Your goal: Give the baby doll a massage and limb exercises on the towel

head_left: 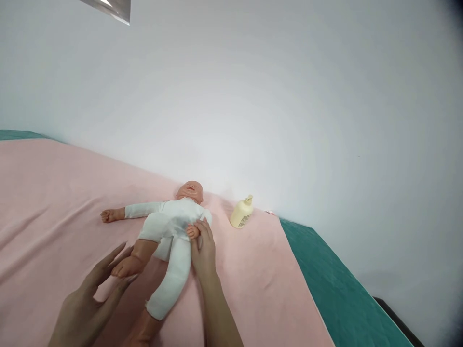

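A baby doll (178, 214) with a white cloth body and plastic head, hands and feet lies on its back on a pink sheet (253, 284). Its head points toward the wall, and one leg is bent up. Around the foot of that raised leg, my left hand (90, 291) has its thumb on one side and its fingers on the other. My right hand (204, 248) holds the doll's hand and forearm against its side, the thumb by the small plastic hand. The doll's other leg stretches toward me, its foot partly cut off by the lower frame edge.
A pale yellow pump bottle (241, 213) stands on the sheet to the right of the doll, near the white wall (289, 96). Green padding (325, 270) shows beyond the sheet's right edge. A shiny metallic object (115, 8) hangs into the top left.
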{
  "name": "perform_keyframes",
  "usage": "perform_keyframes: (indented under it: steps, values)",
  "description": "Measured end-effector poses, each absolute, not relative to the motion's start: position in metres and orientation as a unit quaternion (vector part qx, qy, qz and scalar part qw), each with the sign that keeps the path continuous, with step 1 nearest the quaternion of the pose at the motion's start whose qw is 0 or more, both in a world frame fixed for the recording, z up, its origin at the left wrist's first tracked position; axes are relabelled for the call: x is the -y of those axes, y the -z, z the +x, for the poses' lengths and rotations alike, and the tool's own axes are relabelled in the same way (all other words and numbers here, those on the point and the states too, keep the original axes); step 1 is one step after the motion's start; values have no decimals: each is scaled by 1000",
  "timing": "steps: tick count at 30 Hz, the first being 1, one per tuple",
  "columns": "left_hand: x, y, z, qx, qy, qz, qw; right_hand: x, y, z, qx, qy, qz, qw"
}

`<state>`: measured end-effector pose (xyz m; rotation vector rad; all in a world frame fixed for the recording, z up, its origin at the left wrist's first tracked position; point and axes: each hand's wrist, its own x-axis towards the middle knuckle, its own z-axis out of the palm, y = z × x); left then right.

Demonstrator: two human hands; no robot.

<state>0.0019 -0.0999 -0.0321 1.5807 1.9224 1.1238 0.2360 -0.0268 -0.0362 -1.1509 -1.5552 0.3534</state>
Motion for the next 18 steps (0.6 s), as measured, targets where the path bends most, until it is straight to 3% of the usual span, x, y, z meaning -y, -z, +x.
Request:
perform_keyframes:
  steps: [4,10,15,18]
  values:
    - [88,15,16,-673,-403,554,279,24,39,236,701,-125,-489,503]
    - [82,11,24,-659,-423,555,281,23,36,235,723,-117,-491,472]
    - [88,21,17,-663,-418,547,294,26,35,237,686,-145,-497,511]
    - [102,26,13,-671,-435,554,231,27,31,242,631,-186,-502,562]
